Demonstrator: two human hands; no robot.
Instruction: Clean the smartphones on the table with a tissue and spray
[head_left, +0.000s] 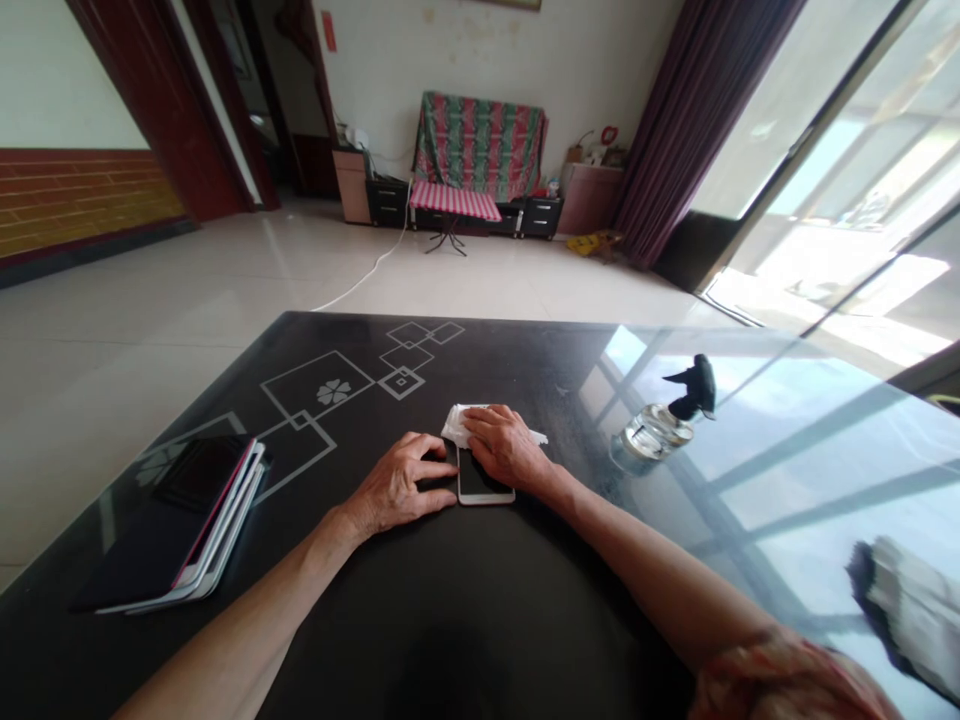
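Note:
A smartphone (pixel 486 482) with a white frame and dark screen lies face up on the glossy black table (pixel 465 620). Over its upper part, my right hand (pixel 510 447) presses a crumpled white tissue (pixel 455 428) against the screen. The fingers lie mostly flat on top of the tissue. At the phone's left edge rests my left hand (pixel 401 482), fingers apart and fingertips touching or very near the side. Part of the phone is hidden beneath the tissue and right hand.
A clear spray bottle (pixel 656 432) with a black trigger stands to the right. On the left lies a stack of flat items (pixel 187 530) with a dark top cover. A grey-white crumpled cloth (pixel 911 605) sits at the right edge. Beyond the table is a striped-topped stool (pixel 454 200).

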